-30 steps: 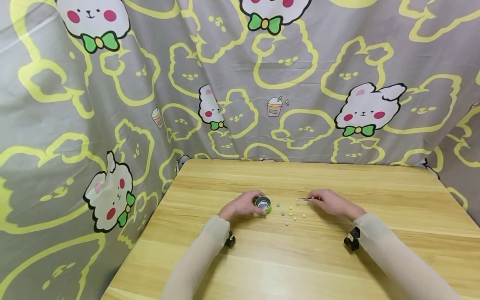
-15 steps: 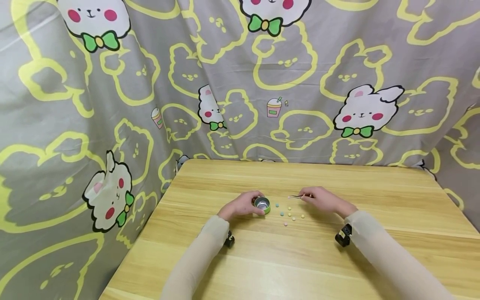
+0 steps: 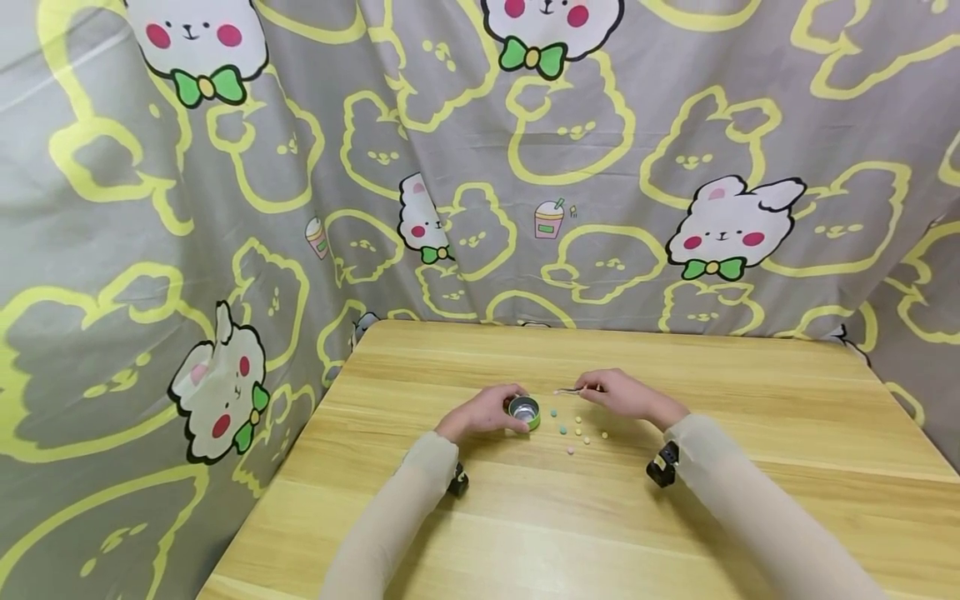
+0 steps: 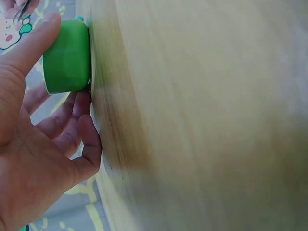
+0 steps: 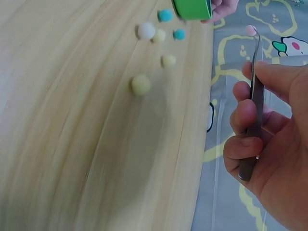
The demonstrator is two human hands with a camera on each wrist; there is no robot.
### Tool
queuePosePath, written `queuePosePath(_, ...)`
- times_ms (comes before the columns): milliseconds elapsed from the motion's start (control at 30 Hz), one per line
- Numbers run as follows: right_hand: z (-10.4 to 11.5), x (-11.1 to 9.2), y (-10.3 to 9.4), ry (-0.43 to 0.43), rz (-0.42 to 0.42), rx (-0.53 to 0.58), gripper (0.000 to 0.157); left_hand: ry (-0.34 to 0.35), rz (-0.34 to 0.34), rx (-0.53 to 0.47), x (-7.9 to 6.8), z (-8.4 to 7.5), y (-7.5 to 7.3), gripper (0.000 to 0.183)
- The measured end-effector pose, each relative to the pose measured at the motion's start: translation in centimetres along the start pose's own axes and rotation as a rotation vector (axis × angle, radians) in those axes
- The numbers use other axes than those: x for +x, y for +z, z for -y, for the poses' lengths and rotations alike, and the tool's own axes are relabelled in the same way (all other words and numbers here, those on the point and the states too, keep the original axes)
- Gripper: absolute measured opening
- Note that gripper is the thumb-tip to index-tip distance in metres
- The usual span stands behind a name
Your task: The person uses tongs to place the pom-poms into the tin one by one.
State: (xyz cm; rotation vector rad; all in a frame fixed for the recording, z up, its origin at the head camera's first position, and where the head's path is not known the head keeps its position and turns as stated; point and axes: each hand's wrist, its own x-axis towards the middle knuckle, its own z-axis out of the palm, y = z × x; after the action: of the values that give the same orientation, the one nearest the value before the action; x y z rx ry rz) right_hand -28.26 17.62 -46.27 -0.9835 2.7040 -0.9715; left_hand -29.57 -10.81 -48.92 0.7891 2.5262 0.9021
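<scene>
My left hand [image 3: 486, 411] holds a small green cup [image 4: 67, 60] with a silvery inside upright on the table, thumb on one side and fingers around the other. In my right hand [image 3: 621, 392] is a pair of metal tweezers [image 5: 256, 103] with bent tips, gripped between thumb and curled fingers. A small pale pink ball [image 5: 251, 30] is pinched at the tips, above the table, a short way right of the cup. Several little balls lie loose beside the cup, among them a blue ball [image 3: 563, 430], a yellow ball [image 5: 141, 84] and a pink ball [image 3: 570, 451].
The wooden table [image 3: 525, 525] stretches out on all sides of the hands. A grey curtain [image 3: 480, 133] with cartoon animals hangs behind its far edge and along the left. A black wrist camera [image 3: 663, 464] sits under the right sleeve.
My right hand has moved left, bringing the tweezers and the pink ball closer to the cup. The left hand and the cup have stayed in place.
</scene>
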Motion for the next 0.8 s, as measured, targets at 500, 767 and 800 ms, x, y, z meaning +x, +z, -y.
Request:
queuePosePath(500, 1.1, 2.4, 1.4, -0.052, 0.047, -0.021, 0.015, -0.016, 0.004, -0.007, 0.1, -0.1, -0.1, 0.049)
queuePosePath(767, 1.5, 3.3, 2.0, -0.078, 0.065, -0.041, 0.015, -0.019, 0.007, -0.007, 0.2, 0.0, 0.0, 0.051)
queuePosePath(800, 1.6, 3.3, 2.1, -0.081, 0.066, -0.047, 0.015, -0.019, 0.007, -0.006, 0.2, 0.0, 0.0, 0.051)
